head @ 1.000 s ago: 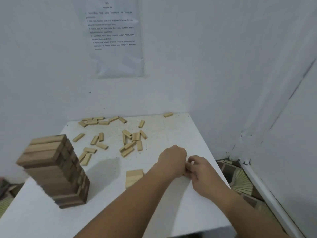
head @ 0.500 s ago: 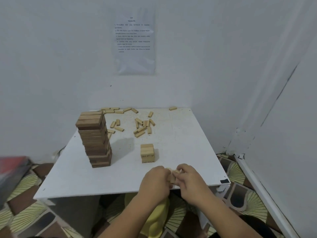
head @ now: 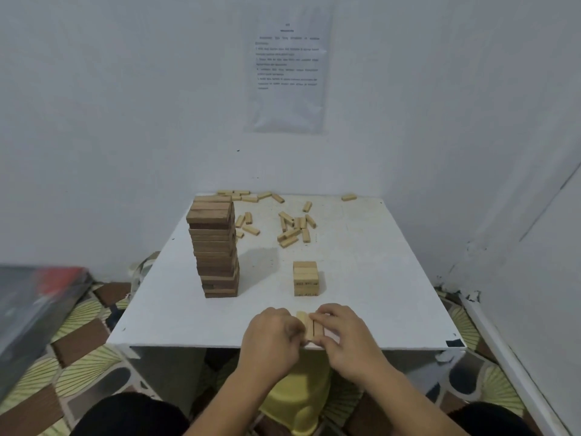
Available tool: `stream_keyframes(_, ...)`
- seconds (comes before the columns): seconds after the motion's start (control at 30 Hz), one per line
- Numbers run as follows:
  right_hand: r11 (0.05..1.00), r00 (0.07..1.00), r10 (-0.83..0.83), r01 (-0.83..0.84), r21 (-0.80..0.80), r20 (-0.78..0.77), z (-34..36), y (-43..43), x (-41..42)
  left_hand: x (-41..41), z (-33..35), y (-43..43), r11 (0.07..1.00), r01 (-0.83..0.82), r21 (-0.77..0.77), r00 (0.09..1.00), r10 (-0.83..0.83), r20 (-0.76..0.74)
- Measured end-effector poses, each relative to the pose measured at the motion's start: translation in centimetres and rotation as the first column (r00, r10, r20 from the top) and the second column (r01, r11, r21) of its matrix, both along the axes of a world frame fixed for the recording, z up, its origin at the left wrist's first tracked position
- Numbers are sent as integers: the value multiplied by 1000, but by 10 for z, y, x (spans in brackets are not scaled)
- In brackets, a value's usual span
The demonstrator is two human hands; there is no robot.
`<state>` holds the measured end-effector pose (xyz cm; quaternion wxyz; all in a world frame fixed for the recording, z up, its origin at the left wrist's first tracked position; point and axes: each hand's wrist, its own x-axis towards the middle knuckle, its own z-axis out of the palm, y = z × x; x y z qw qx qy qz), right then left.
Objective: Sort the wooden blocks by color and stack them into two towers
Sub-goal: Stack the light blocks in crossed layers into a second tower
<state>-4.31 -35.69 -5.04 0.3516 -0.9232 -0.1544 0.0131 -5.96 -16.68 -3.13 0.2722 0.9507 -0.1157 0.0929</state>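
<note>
we see both hands low in the centre of the frame, at the near edge of the white table. the left hand is curled, its knuckles up, and its fingers press against the left side of a small row of light blocks that lies flat on the table. the right hand closes on the same row from the right, with its fingertips laid over the top of the blocks and its thumb at their near end, so the row is pinched between the two hands. how many blocks the row holds we cannot tell for sure, as the fingers cover part of it. just above the hands in the frame, apart from them, stands a short light stack, only a few layers high and squared up. to its left, well apart, rises the tall dark tower, many layers high, with its upper layers set slightly off from those below. toward the far end of the table we find scattered light blocks lying loose, some in a heap and some strung along the far edge, and a lone block near the far right corner. a printed sheet hangs on the white wall in the upper centre. a patterned floor mat shows at lower left.
</note>
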Motion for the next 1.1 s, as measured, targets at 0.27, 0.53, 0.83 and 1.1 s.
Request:
stream_keyframes(0.27, 996, 990, -46, 57, 74, -133, 8, -1, 3, 6, -7, 10, 999, 37, -32, 999, -38, -17)
stream_keyframes(0.53, 990, 979, -56, 80, 115, -196, 13, -7, 7, 26, 4, 26, 990, 133, -47, 962, -140, -235)
stream_keyframes(0.83, 979, 974, -111, 141, 144, -196, 9, -5, 7, 27, -6, 17, 982, 83, -171, 959, -125, -254)
stream_keyframes(1.1, 973, 978, -126, 155, 172, -167, 8, -2, 6, 22, -15, 18, 977, 98, -187, 968, -137, -209)
